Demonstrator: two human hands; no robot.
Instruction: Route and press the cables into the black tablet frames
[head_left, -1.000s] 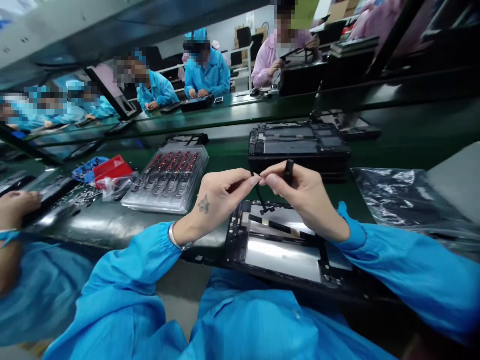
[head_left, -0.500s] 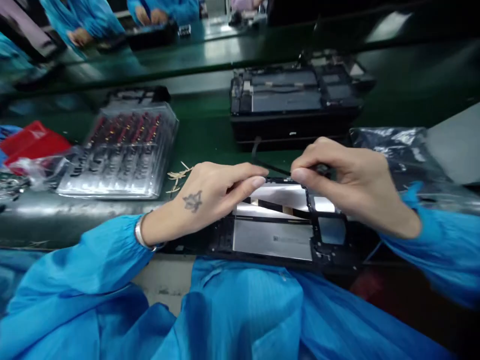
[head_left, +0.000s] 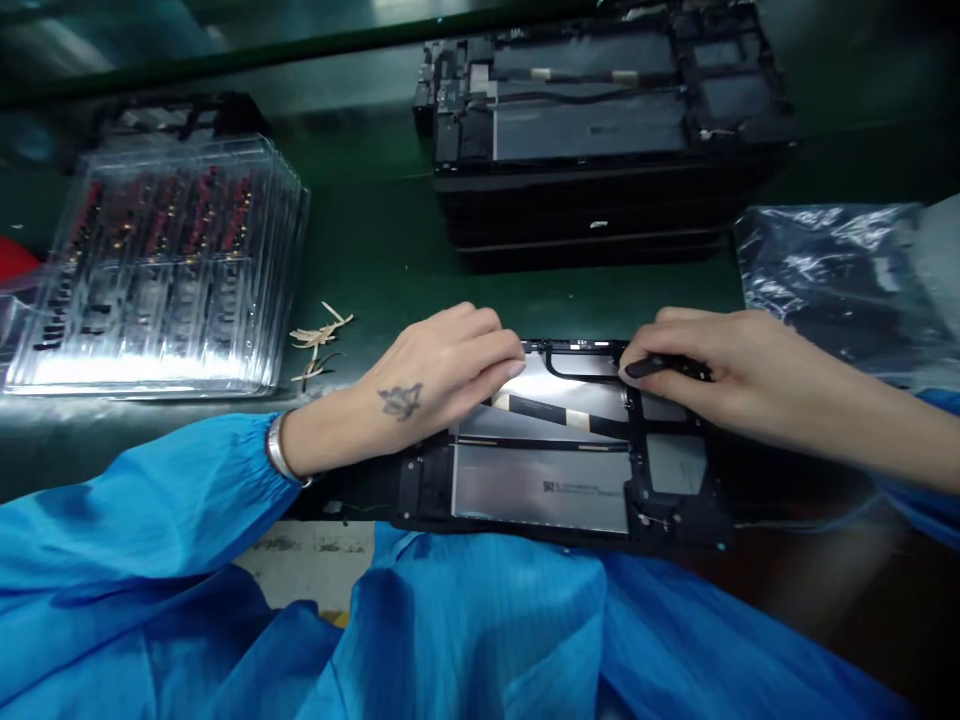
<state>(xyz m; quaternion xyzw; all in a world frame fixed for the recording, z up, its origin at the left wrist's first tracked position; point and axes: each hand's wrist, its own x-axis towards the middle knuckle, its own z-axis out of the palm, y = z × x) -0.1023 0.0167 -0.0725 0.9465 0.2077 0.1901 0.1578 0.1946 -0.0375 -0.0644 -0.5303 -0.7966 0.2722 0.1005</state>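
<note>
An opened black electronic device chassis [head_left: 517,525] lies in front of me, with silver battery-like panels [head_left: 540,485] and a black ribbon cable [head_left: 544,410] across them. My left hand [head_left: 450,365] is at its far edge, thumb and forefinger pressed together; what they hold, if anything, is hidden. A thin black cable [head_left: 577,377] loops from that far edge over the upper panel. My right hand [head_left: 712,375] pinches this cable at the chassis's far right, with a dark, thicker piece of it along the fingers.
A stack of similar black chassis [head_left: 592,210] stands behind. Clear plastic trays [head_left: 165,270] with red and black parts are at the left, beside tan strips [head_left: 319,335]. A shiny plastic bag [head_left: 832,270] lies at the right.
My view has tilted down and come closer. My right hand has moved right and nearer to me, bringing the black cable down across the upper panel. The left hand stays at the far edge.
</note>
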